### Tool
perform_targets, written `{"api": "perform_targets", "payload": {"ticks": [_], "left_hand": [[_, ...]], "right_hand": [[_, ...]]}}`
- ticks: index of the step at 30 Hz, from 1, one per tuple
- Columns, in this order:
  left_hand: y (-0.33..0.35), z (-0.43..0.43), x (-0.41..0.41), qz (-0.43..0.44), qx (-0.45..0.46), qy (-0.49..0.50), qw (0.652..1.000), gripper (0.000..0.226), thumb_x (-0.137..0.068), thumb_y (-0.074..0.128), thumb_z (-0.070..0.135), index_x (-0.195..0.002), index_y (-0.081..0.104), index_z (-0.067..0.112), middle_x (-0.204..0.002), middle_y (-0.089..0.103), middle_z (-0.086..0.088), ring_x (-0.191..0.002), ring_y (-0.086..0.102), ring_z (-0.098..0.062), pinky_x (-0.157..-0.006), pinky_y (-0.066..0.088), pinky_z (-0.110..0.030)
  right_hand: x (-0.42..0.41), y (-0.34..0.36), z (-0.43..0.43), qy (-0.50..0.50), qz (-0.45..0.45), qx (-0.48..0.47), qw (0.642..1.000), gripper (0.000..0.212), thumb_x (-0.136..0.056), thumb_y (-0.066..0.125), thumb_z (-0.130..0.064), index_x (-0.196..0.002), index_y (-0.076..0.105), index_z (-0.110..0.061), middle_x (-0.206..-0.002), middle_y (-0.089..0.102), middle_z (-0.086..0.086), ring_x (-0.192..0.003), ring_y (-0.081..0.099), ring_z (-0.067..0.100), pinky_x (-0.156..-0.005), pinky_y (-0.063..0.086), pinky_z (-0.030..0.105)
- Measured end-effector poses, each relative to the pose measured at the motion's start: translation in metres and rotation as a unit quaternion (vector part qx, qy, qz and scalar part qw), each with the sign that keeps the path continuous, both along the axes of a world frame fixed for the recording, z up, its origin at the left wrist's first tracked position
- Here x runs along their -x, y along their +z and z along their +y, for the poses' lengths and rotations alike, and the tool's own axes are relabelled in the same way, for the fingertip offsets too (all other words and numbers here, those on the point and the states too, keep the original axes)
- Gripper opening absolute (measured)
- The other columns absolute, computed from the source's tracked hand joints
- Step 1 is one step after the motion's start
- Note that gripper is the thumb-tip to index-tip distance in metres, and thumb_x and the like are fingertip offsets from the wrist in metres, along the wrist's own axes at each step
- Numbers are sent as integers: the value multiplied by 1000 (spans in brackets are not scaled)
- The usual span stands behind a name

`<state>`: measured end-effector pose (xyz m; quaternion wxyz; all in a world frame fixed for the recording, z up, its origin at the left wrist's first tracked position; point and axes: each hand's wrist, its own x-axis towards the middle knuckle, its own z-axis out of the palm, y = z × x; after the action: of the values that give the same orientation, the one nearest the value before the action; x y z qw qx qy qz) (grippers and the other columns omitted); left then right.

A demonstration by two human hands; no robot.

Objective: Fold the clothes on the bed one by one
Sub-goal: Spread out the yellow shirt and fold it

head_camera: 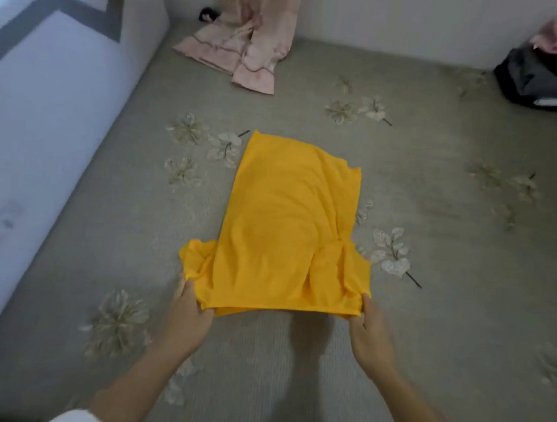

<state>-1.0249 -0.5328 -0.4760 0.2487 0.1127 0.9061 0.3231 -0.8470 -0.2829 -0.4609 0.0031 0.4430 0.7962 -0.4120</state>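
Both hands, the left hand (189, 307) and right hand (369, 335), pinch the yellow T-shirt's (289, 222) near corners, mid-fold; next likely calls for carrying that edge to the far hem.

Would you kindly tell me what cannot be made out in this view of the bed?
Head view:
- Dark pile: cut off by the right edge.
- Pink cloth: top cut off by the upper edge.
- Black thing: too small, blurred.
- Fingers of left hand and right hand: partly hidden under the shirt.

A yellow shirt (286, 225), seemingly folded lengthwise, lies on the bed (432, 293).
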Motion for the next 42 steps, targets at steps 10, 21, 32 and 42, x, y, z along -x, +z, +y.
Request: {"api": "perform_targets", "payload": {"ticks": [10,21,32,42], "left_hand": [[-14,15,-31,-250,136,-315,905,45,-90,55,16,-134,53,26,-132,57,-7,-120,53,-21,-89,43,-27],[89,128,-55,-25,-149,-197,969,15,-94,54,32,-80,53,27,-70,56,15,-65,52,-2,-62,38,-26],[160,132,-24,-285,-369,122,876,23,-95,53,29,-112,57,14,-99,72,-10,-80,72,-25,-60,58,-32],[230,107,37,-322,-553,382,667,26,-95,44,12,-69,51,14,-45,58,1,-36,57,-11,-41,48,-16]], "right_hand": [[10,-1,-2,-219,149,224,938,11,-93,57,-8,-103,57,-11,-79,69,-1,-78,65,16,-61,54,28],[57,141,-1,-10,281,283,917,18,-78,66,11,-90,63,-2,-79,65,16,-78,66,26,-76,58,35],[23,87,-22,49,103,150,982,15,-82,72,-15,-95,66,-14,-92,63,4,-88,59,18,-79,51,43],[19,263,44,196,275,100,936,14,-84,67,-25,-71,63,-24,-65,58,-7,-62,54,4,-57,41,15]]}}
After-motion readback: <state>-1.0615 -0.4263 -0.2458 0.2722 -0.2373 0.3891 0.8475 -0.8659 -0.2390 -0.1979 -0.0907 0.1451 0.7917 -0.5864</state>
